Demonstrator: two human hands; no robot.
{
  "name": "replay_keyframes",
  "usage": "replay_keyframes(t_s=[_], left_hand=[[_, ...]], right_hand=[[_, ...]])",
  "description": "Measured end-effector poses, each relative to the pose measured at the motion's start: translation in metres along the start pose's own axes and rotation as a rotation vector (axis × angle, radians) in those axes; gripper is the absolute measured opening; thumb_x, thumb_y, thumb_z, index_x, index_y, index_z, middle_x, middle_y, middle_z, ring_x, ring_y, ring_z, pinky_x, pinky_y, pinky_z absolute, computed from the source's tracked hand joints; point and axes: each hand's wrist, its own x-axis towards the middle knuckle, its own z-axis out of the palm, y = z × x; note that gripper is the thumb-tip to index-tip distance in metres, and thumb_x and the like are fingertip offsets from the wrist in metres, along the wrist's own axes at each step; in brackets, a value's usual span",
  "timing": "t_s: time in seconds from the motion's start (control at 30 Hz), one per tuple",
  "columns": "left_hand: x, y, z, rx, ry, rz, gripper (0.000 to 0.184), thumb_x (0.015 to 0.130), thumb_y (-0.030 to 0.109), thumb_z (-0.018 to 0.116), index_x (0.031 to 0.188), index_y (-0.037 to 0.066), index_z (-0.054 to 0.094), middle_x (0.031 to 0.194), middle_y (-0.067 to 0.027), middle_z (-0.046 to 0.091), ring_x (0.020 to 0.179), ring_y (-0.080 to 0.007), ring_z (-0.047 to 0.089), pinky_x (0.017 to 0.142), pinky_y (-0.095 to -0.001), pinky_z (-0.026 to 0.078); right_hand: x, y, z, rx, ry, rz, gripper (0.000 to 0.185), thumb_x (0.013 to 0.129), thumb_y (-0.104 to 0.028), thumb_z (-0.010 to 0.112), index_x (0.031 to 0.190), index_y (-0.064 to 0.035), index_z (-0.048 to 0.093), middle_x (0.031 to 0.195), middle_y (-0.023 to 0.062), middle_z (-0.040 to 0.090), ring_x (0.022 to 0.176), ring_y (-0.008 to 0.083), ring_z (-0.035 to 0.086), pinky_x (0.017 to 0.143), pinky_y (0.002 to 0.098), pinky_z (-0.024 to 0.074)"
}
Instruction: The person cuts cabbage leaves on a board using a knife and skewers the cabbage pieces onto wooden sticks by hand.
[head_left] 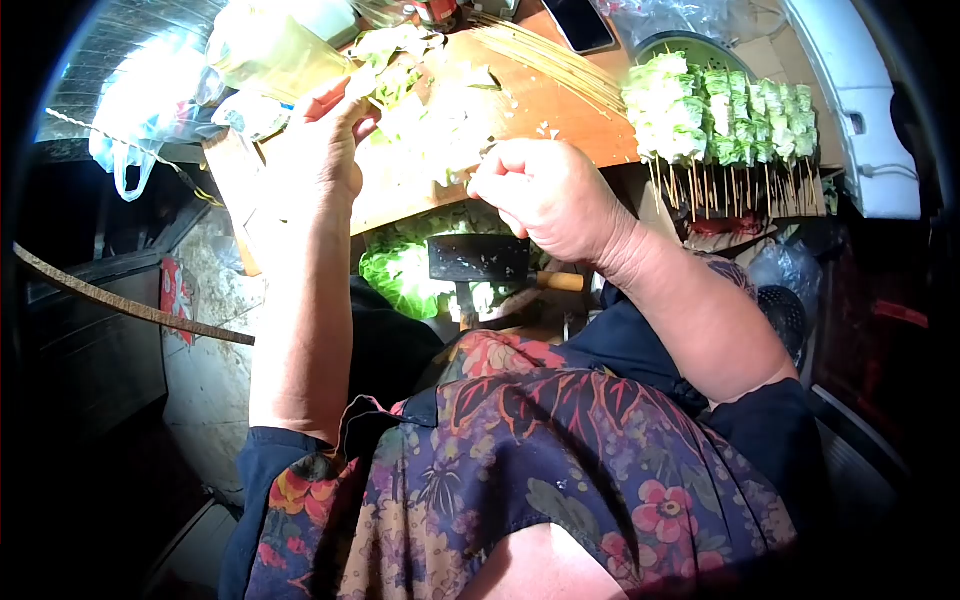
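At the left part of the wooden board, my left hand has its fingers curled at a piece of lettuce leaf; the glare washes out its edges. Over the board's front edge is my right hand, closed in a pinch. Whatever sits between those fingertips is too small to make out. Cut lettuce pieces lie on the board between the two hands. Several wooden skewers are laid in a bundle behind. To the right, skewers threaded with lettuce lie in a row, their bare ends pointing towards me.
Below the board's edge are a dark-bladed cleaver with a wooden handle and more leafy lettuce. A phone rests at the back of the wooden board. Plastic bags are at the left, a white container edge at the right.
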Motion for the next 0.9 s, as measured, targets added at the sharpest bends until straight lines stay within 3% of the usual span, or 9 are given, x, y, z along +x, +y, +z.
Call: replay_keyframes(t_s=[0.37,0.47,0.57,0.67,0.9], left_hand=[[-0.018,-0.001,0.014,0.003,-0.175,-0.113,0.02,0.085,0.014,0.052,0.101,0.005,0.061,0.077,-0.0015,0.054,0.065,-0.0144,0.054,0.068,-0.0304,0.05],[-0.013,0.0,0.021,-0.015,-0.153,-0.13,0.022,0.085,0.015,0.052,0.104,0.004,0.06,0.08,-0.0033,0.055,0.066,-0.0145,0.055,0.066,-0.0307,0.051],[0.006,-0.001,0.028,-0.02,-0.151,-0.104,0.022,0.085,0.014,0.054,0.105,0.004,0.059,0.083,-0.0049,0.057,0.065,-0.0145,0.057,0.064,-0.0307,0.052],[0.027,-0.003,0.039,0.14,-0.055,-0.077,0.024,0.087,0.013,0.057,0.109,0.004,0.058,0.087,-0.0067,0.06,0.061,-0.0158,0.061,0.061,-0.0288,0.055],[0.056,-0.063,0.072,0.493,-0.242,-0.169,0.026,0.084,0.016,0.063,0.108,0.007,0.062,0.089,-0.0063,0.063,0.062,-0.0158,0.061,0.058,-0.028,0.052]], right_hand=[[0.003,0.004,-0.004,-0.041,0.083,-0.15,0.017,0.091,-0.014,0.054,0.084,0.0001,0.061,0.06,-0.002,0.052,0.05,0.0039,0.046,0.048,0.0196,0.0376],[0.002,-0.003,-0.012,-0.014,0.048,-0.027,0.019,0.091,-0.014,0.054,0.085,0.0013,0.061,0.059,-0.0022,0.051,0.05,0.0034,0.045,0.049,0.0193,0.0374],[0.003,-0.006,-0.02,0.215,0.114,0.148,0.02,0.092,-0.016,0.054,0.086,0.0014,0.062,0.057,-0.0025,0.049,0.047,0.0026,0.042,0.045,0.0181,0.034],[0.001,-0.011,-0.032,0.359,0.252,0.099,0.02,0.092,-0.016,0.053,0.088,-0.0003,0.063,0.055,-0.0028,0.045,0.042,0.0022,0.034,0.038,0.0176,0.0248],[-0.005,-0.025,-0.05,0.461,0.391,0.074,0.02,0.093,-0.016,0.05,0.094,0.0009,0.061,0.055,-0.0019,0.044,0.041,0.0036,0.034,0.038,0.018,0.0265]])
